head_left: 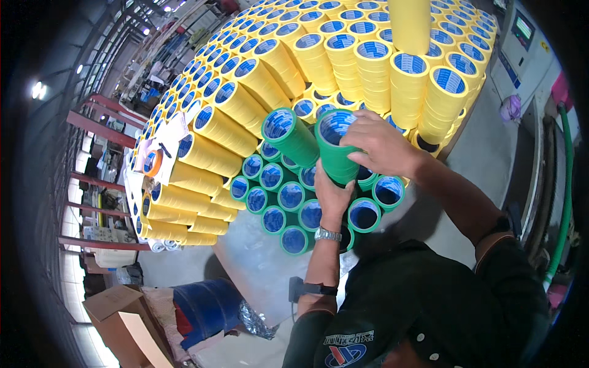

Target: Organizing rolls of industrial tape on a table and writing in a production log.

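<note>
A tall stack of green tape rolls (337, 157) with blue-printed cores stands upright between my hands. My left hand (333, 189) wraps round its lower part. At the top, my right hand (381, 146) grips the rim from the right side. Just left of it is a second tall green stack (296, 143), leaning slightly and apart from my hands. Below and around them are several lower green tape rolls (291, 195), packed side by side with their cores facing up. My left forearm hides some of these.
Many stacks of yellow tape rolls (408, 92) surround the green ones at the back and left. An orange tape roll (153, 163) lies on papers at the left. An open cardboard box (116, 306) and a blue drum (207, 306) stand lower left. A machine cabinet (521, 49) is far right.
</note>
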### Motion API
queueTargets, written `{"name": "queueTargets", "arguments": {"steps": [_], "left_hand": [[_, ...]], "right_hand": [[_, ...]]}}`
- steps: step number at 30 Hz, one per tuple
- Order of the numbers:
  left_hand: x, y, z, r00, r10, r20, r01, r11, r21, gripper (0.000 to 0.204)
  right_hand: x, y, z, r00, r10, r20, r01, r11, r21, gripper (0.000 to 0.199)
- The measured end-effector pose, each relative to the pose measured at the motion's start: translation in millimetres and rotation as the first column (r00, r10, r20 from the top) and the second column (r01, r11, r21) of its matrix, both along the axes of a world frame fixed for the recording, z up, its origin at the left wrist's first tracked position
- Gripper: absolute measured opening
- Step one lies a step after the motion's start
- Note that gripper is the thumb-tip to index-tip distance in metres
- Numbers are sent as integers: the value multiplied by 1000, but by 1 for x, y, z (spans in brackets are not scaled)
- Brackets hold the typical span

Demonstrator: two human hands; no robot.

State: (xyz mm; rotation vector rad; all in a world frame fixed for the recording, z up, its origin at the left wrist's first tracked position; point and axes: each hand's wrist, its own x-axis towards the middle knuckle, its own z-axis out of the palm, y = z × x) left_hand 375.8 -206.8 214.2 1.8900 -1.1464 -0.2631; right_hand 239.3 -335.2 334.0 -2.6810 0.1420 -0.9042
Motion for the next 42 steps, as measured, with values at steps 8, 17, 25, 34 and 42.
{"name": "queueTargets", "arguments": {"steps": [8, 17, 25, 34, 42], "left_hand": [[18, 55, 58, 952, 171, 253, -109, 964, -242, 91], [46, 133, -9, 908, 397, 134, -383, 916, -119, 80], [17, 206, 32, 837, 545, 52, -525, 827, -202, 84], [-72, 308, -109, 741, 643, -192, -593, 762, 261, 56], [-78, 287, -228, 791, 604, 98, -611, 774, 165, 35]], "right_hand": [[1, 46, 61, 969, 126, 213, -136, 990, 33, 26], [81, 134, 70, 868, 478, 132, -457, 875, -161, 18], [82, 152, 58, 788, 586, 190, -590, 806, -45, 18], [55, 232, -58, 615, 775, -145, -755, 632, 175, 19], [46, 240, -165, 508, 637, -580, -714, 688, 129, 13]]}}
